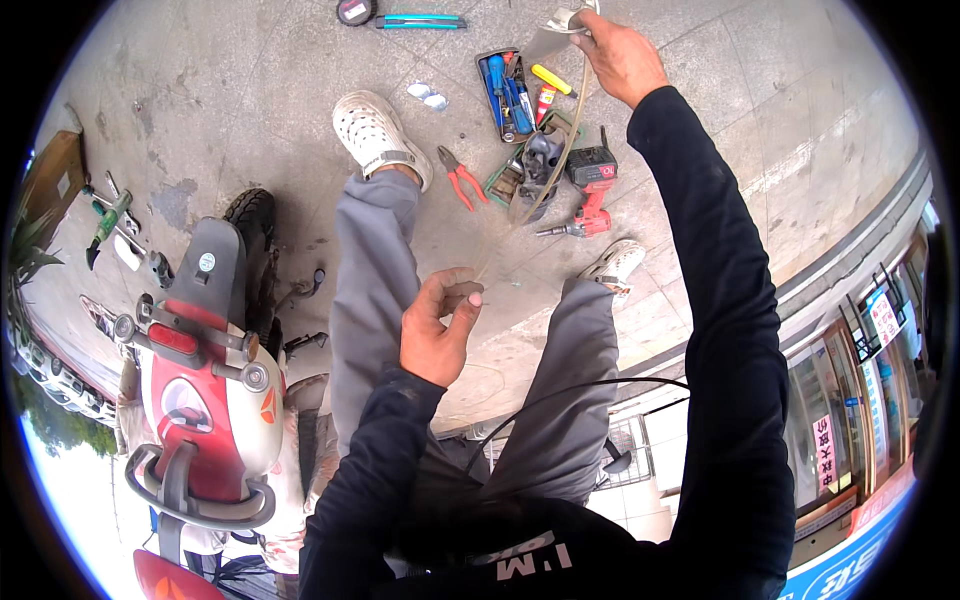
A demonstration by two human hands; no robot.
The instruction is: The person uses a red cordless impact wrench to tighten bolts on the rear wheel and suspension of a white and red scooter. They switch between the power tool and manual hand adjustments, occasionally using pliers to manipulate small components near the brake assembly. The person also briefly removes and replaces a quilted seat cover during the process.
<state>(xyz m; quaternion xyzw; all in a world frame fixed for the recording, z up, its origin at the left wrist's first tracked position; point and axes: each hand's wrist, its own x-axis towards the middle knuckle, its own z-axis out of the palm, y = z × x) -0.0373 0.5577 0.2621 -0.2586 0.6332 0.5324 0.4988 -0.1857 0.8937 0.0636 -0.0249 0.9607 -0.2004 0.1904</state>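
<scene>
Both hands grip a pale hose [562, 150]: left hand [437, 325] pinching low, right hand [620, 58] clamped high, above floor tools [515, 90].

My work clothes, seen from above

Long black sleeves cover both my arms to the wrists; I wear loose grey trousers [375, 290], pale perforated clogs [375, 135], and white lettering marks my black top.

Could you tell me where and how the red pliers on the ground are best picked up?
Grip the red pliers by the two handles, coming straight down from above. They lie flat on the concrete with the handles splayed toward the tool pile, clear of the white shoe, so fingers can close around both.
</scene>
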